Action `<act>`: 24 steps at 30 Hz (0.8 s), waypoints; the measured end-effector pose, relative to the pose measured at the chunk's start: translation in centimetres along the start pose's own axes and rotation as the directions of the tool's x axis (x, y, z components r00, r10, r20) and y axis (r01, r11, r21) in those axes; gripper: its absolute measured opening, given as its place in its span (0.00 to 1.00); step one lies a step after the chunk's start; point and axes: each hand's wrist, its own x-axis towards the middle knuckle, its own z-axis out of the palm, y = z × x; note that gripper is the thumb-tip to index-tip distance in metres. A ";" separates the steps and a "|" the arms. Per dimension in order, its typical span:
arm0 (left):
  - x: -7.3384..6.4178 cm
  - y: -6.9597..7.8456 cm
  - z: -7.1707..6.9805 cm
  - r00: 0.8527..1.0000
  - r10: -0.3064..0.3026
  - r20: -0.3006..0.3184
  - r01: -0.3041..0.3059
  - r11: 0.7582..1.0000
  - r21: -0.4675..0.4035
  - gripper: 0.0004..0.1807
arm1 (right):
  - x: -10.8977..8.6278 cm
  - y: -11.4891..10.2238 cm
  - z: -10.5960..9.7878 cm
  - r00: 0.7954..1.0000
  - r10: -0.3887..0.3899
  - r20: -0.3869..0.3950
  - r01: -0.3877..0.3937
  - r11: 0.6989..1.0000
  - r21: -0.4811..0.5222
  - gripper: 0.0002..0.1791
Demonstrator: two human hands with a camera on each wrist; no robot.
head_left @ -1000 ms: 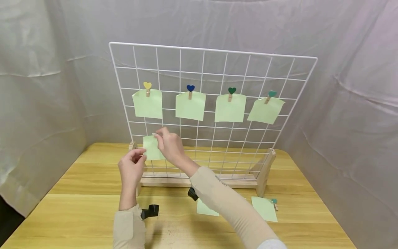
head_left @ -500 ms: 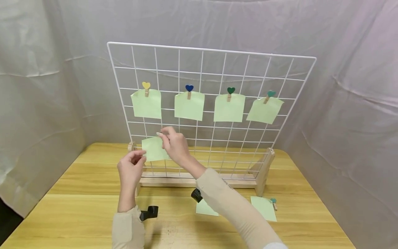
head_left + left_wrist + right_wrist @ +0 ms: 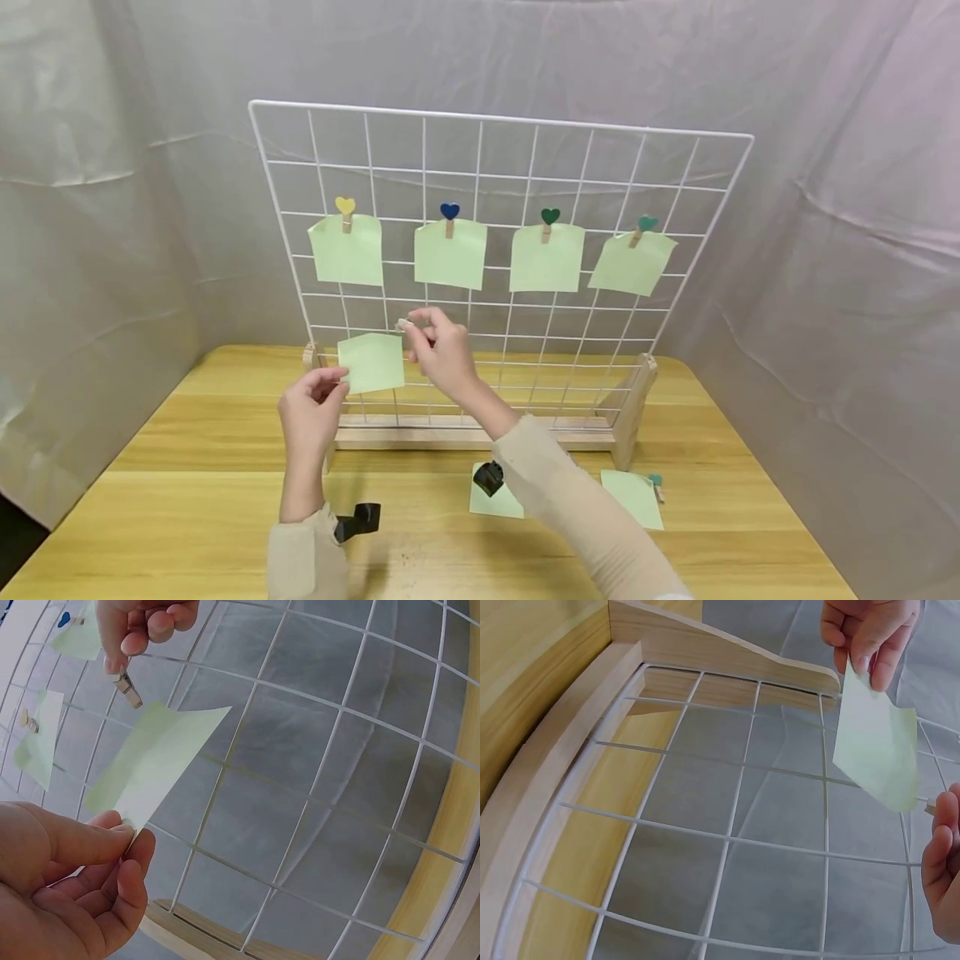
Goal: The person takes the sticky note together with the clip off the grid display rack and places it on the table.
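Note:
My left hand (image 3: 311, 408) pinches the left edge of a pale green sticky note (image 3: 372, 364), held in front of the lower left of a white wire grid panel (image 3: 517, 177). Thumb and fingertip meet on the paper in the left wrist view. Just right of the note's upper corner, my right hand (image 3: 444, 354) pinches a small wooden clothespin (image 3: 129, 690), whose free end points toward the paper. A narrow gap shows between clothespin and note in the left wrist view. The note (image 3: 876, 746) bends slightly in the right wrist view.
Several green notes hang higher on the grid from heart-topped clothespins: yellow (image 3: 345, 206), blue (image 3: 450, 211), dark green (image 3: 551, 216) and teal (image 3: 647, 223). Wooden feet (image 3: 634, 412) hold the grid. On the table lie two notes (image 3: 498, 500) (image 3: 632, 498) and a teal-heart clothespin (image 3: 657, 487).
My right hand has moved rightward off the note's upper part with the clothespin, uncovering the note's right side. My left hand keeps its pinch, nearly in place. The head view has shifted slightly.

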 end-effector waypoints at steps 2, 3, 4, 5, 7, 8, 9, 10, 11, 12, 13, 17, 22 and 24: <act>-0.2 0.1 -0.1 1.000 0.000 0.011 0.000 1.000 0.003 0.07 | -0.2 -0.9 -0.4 1.000 0.000 0.006 0.000 1.000 0.031 0.08; -0.2 0.1 -0.1 1.000 -0.002 0.018 0.002 1.000 0.004 0.07 | -0.4 -1.3 -0.6 1.000 0.005 0.012 -0.006 0.999 0.045 0.07; -0.3 0.2 -0.2 1.000 -0.004 0.025 0.004 1.000 0.005 0.07 | -0.5 -1.7 -0.8 1.000 0.013 0.020 -0.014 0.998 0.055 0.07; -0.4 0.2 -0.2 0.999 -0.008 0.031 0.008 1.000 0.005 0.07 | -0.6 -2.1 -1.0 0.999 0.024 0.028 -0.025 0.998 0.063 0.07; -0.5 0.2 -0.3 0.999 -0.019 0.040 0.019 1.000 0.001 0.07 | -0.9 -2.4 -1.3 0.998 0.047 0.048 -0.051 0.996 0.069 0.07; -0.6 0.2 -0.3 0.999 -0.025 0.042 0.025 1.000 0.000 0.07 | -1.0 -2.5 -1.5 0.997 0.058 0.059 -0.062 0.996 0.068 0.07; -0.7 0.1 -0.3 0.998 -0.033 0.046 0.033 0.999 -0.002 0.07 | -1.2 -2.5 -1.6 0.995 0.068 0.071 -0.073 0.995 0.067 0.07; -0.8 0.1 -0.3 0.998 -0.039 0.049 0.039 0.999 -0.002 0.07 | -1.3 -2.4 -1.7 0.994 0.074 0.081 -0.079 0.995 0.066 0.08; -0.9 0.0 -0.3 0.998 -0.046 0.052 0.046 0.999 -0.002 0.07 | -1.4 -2.3 -1.8 0.993 0.080 0.092 -0.086 0.994 0.064 0.08; -1.0 0.0 -0.3 0.997 -0.050 0.054 0.050 0.999 -0.002 0.07 | -1.6 -2.2 -1.9 0.991 0.083 0.102 -0.089 0.994 0.061 0.08; -1.1 0.0 -0.3 0.997 -0.053 0.057 0.053 0.999 -0.002 0.07 | -1.8 -2.1 -2.0 0.990 0.084 0.110 -0.091 0.994 0.058 0.08; -1.4 -0.3 -0.2 0.997 -0.052 0.063 0.053 0.998 -0.019 0.07 | -2.3 -1.5 -2.2 0.988 0.094 0.121 -0.102 0.993 0.063 0.09; -1.8 -0.6 0.0 0.997 -0.044 0.064 0.046 0.999 -0.025 0.06 | -3.0 -1.0 -2.4 0.984 0.140 0.107 -0.149 0.985 0.085 0.08; -1.9 -0.7 0.1 0.997 -0.047 0.068 0.049 0.998 -0.027 0.06 | -3.4 -0.8 -2.5 0.981 0.167 0.103 -0.177 0.980 0.093 0.08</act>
